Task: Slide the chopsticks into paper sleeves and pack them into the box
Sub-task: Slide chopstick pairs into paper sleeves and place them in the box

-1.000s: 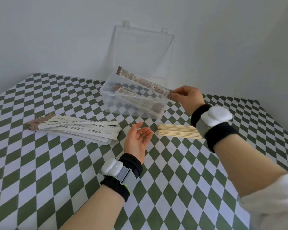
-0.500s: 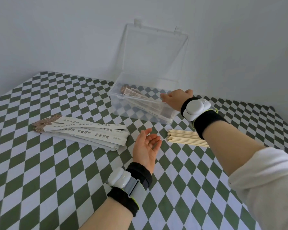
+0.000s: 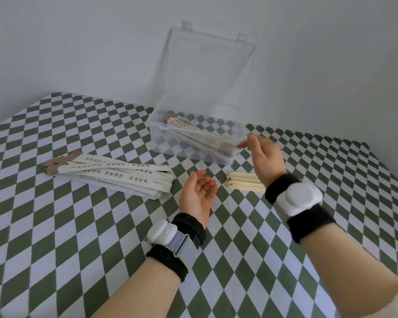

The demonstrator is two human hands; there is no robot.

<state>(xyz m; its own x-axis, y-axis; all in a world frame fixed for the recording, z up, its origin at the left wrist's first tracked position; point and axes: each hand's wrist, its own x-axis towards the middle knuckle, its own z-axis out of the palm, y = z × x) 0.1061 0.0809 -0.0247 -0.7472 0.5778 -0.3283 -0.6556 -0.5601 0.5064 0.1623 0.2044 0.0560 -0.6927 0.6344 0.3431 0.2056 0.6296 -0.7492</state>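
Both hands empty, fingers relaxed, right hand by box of sleeved pairs, left hand palm-up between paper sleeves and bare chopsticks on worktop; next pick one aligned pair, ends flush.

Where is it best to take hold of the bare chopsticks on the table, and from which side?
Probably at their left ends, pinched from above. The bare chopsticks lie flat in a loose pile on the table, so fingers cannot get under from the side; the wrist of the right hand covers their other ends.
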